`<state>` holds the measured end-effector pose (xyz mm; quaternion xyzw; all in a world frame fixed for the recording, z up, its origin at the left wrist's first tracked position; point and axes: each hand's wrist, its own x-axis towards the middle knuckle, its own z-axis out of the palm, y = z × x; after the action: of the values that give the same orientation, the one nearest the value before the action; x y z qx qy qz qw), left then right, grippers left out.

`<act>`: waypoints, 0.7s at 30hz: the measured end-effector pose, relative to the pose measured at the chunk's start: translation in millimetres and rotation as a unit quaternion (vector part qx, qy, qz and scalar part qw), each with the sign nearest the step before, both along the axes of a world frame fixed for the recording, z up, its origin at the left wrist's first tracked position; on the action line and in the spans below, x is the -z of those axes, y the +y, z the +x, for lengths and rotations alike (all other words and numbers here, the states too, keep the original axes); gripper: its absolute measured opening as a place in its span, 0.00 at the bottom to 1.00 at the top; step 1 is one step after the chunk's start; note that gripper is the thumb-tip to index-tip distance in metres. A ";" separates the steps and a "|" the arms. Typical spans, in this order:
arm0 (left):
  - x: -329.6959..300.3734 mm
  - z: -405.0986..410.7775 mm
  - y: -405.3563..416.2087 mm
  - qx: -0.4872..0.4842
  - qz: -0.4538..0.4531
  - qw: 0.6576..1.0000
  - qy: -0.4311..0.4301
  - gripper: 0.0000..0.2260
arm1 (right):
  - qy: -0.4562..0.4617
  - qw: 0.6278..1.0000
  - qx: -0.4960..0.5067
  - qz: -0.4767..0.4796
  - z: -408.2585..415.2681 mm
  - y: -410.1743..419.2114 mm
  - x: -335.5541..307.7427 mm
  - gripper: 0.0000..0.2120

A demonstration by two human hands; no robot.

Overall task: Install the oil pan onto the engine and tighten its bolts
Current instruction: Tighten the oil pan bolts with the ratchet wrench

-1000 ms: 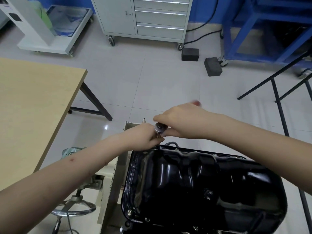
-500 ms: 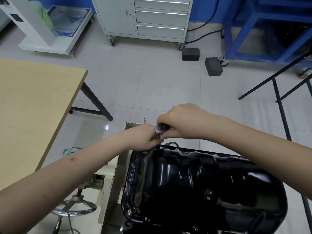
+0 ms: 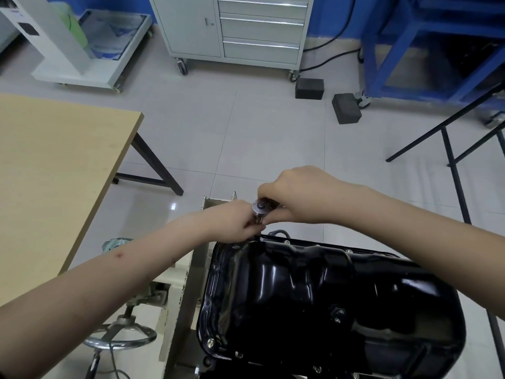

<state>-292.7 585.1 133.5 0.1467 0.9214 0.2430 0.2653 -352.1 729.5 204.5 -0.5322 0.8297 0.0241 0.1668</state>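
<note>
My right hand (image 3: 297,195) has swung the ratchet (image 3: 260,207) handle slightly while my left hand (image 3: 235,222) steadies its shaft, both clamped on it, so the far-corner bolt on the oil pan (image 3: 328,296) is likely tightening.

- The oil pan (image 3: 322,296) is glossy black, with pale reflections streaked across its curves.
- The bolts (image 3: 210,343) along its rim are silver.
- The ratchet head (image 3: 261,207) between the two hands is shiny silver metal.
- The counter (image 3: 49,170) to the left is light tan wood grain, on black legs.
- The floor (image 3: 246,138) is pale grey tile with thin lighter grout lines.
- The drawer cabinet (image 3: 237,26) is light grey with silvery handle strips.
- The frame (image 3: 396,50) at the right is bright blue, as is the wall behind.
- Two blocks (image 3: 346,108) on the floor are dark charcoal.
- The handwheel (image 3: 120,337) at the lower left is dull silver.
</note>
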 end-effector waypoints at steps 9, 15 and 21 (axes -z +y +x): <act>6.7 3.0 4.1 -0.075 -0.003 0.996 0.051 0.12 | -0.011 0.995 0.103 0.015 14.1 -6.5 4.0 0.14; 5.3 3.7 7.6 0.004 -0.036 0.999 0.033 0.15 | 0.106 0.980 -0.168 0.014 -0.1 2.2 -1.5 0.06; -1.4 4.4 1.2 -0.041 -0.012 0.999 0.005 0.14 | -0.048 0.992 0.121 0.007 18.9 -3.3 7.9 0.22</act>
<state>-288.3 586.2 134.9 0.1067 0.9310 0.2416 0.2521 -333.2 726.2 196.7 -0.4275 0.8787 -0.0160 0.2117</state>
